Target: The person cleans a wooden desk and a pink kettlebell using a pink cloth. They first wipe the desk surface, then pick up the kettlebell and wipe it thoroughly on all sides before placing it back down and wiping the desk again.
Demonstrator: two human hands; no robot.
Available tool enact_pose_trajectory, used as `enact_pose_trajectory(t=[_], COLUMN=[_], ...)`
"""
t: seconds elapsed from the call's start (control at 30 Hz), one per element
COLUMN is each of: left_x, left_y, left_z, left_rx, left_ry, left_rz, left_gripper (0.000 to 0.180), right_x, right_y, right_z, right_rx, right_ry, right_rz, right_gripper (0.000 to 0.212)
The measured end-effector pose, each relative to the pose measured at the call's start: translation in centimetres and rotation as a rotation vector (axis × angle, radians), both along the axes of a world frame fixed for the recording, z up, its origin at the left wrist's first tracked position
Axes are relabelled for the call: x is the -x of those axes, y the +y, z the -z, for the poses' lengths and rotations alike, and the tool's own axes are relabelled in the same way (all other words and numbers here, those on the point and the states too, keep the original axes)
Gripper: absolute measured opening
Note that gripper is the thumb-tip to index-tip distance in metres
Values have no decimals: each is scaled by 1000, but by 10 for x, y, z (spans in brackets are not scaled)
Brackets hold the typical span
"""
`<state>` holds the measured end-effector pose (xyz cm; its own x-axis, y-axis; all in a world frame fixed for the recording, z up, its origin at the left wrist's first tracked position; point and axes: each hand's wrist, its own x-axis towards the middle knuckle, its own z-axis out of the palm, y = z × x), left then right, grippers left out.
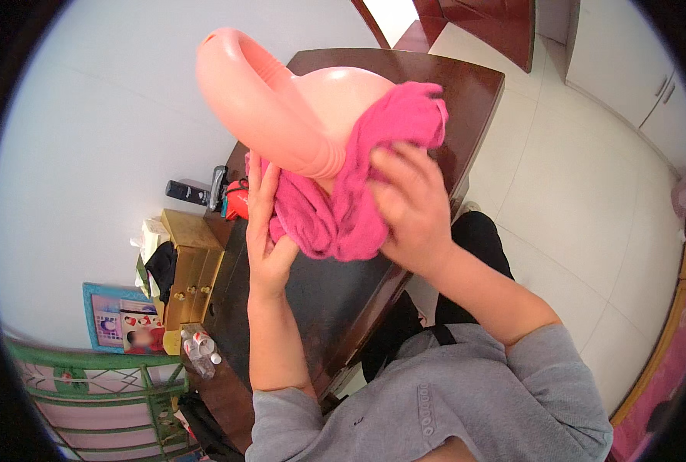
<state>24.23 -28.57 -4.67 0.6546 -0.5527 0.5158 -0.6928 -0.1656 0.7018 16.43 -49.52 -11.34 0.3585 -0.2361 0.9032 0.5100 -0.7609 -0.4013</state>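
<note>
A glossy peach-pink thing (243,108) with a thick curved loop, ribbed near its lower end, and a rounded body behind is held up over the dark desk. I cannot tell its kind. A bright pink cloth (358,215) is bunched round its near side and right side. At the left, my left hand (268,239) steadies the cloth and the pink thing, fingers up along the loop's lower end. Against the cloth on the right lies my right hand (412,204), its bent fingers blurred and partly sunk in the folds.
The dark wooden desk (474,100) carries a black telephone handset (188,192), a red item (238,200), a golden drawer box (191,266) and clear plastic bottles (199,354). A blue picture frame (97,316) and a green metal rail (97,356) stand left. White cabinets (628,69) line the right.
</note>
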Motion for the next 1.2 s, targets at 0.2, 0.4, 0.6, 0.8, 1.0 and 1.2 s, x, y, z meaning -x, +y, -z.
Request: enact_pose_trajectory(t=[0.2,0.4,0.6,0.8,1.0,1.2], left_x=[14,40,57,59,22,-18], left_y=[-8,-3,5,6,-7,-20], left_z=[1,22,58,15,-48,-23], left_rx=[-114,-270,-310,-44,-153,411], left_ry=[-187,-383,-481,-668,-836,512], left_rz=[-120,-260,-409,-496,-683,-192], left_gripper=[73,71,63,49,66,69], right_x=[14,33,33,26,-34,-112], right_y=[25,17,-4,-37,-70,-62], right_z=[34,58,78,20,-89,-79], right_rx=[218,92,-314,-987,-100,132], right_ry=[41,198,476,17,-222,182], right_rz=[29,74,-126,-391,-37,-389], right_gripper=[29,20,24,32,43,43])
